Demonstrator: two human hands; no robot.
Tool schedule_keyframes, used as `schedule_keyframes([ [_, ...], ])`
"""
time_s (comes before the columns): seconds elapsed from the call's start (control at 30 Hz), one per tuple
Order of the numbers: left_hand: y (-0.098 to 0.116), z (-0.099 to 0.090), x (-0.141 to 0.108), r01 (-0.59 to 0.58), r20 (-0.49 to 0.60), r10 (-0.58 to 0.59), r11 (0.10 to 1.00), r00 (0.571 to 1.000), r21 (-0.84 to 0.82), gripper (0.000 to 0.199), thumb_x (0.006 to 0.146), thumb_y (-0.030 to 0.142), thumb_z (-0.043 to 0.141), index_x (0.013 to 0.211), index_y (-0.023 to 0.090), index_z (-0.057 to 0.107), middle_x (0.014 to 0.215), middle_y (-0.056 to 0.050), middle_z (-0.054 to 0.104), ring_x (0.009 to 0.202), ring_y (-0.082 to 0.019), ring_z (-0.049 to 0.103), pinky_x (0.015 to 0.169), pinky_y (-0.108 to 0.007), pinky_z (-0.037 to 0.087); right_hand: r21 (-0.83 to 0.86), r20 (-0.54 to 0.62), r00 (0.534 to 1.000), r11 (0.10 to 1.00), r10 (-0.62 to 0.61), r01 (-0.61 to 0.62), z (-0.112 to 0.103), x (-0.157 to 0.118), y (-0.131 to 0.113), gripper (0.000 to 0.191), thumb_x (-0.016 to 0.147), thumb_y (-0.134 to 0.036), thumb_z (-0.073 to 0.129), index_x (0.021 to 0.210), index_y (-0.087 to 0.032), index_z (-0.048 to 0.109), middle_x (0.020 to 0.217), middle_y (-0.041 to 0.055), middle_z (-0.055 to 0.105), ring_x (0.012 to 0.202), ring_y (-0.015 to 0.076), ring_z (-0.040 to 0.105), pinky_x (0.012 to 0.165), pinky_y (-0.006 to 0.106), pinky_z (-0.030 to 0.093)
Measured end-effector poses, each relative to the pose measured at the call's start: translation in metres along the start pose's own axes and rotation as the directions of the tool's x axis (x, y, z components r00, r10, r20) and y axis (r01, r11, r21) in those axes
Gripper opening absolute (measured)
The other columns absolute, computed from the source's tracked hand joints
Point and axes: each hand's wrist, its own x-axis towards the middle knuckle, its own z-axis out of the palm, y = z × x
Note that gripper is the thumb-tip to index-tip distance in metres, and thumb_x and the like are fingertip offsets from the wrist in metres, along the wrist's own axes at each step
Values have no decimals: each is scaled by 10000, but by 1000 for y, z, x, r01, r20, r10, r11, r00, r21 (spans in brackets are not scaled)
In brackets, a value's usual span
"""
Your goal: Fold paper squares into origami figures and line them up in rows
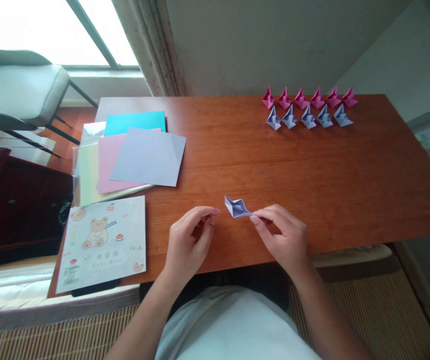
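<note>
- From the head camera: in the grasp of the right hand (284, 235), between thumb and index finger, a folded lavender paper (237, 206); held above the near part of the wooden tabletop (215, 160); tip hidden by the fingertips.
- For the left hand (188, 240): loosely curled, released, just beside the folded lavender paper; palm mostly out of sight.
- Under the bear-printed booklet (100, 250): mostly covered, a dark flat object (95, 288), impossible to identify; on the cover, small print too faint to read.
- Partly covered by the lavender sheet (149, 157): a pink sheet (106, 172) and a blue sheet (136, 121); yellow-green paper (89, 172) beneath, layers uncountable.
- Cut off by the left edge: one chair (23, 90).
- Counted at the far edge, toward the right: six pink folded pieces (302, 102) in a row; just nearer, five lavender folded pieces (308, 119) in another.
</note>
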Motion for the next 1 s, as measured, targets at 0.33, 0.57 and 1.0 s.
schedule_keyframes([
  [0.33,18,26,-4,285,52,-329,715,943,-638,201,865,275,769,1035,201,692,983,-24,714,817,-100,634,698,-180,491,-40,-70,985,987,-157,154,9,-5,-14,150,878,-62,702,947,-191,668,803,38,705,744,158,643,721,294,532],
  [0.57,16,25,-3,260,29,-313,729,949,-633,226,825,254,807,1017,206,697,1011,-24,722,914,-129,657,760,-197,502,-60,-37,973,972,-228,225,10,-4,-18,153,877,-85,709,969,-203,677,818,49,728,744,178,668,712,314,558],
  [1.0,20,26,-2,264,10,-329,739,944,-619,203,818,292,812,992,212,745,938,-15,716,857,-121,638,788,-205,502,-75,-12,971,968,-240,239,12,-6,-21,171,883,-87,698,993,-214,667,824,50,740,755,179,676,716,321,567],
])
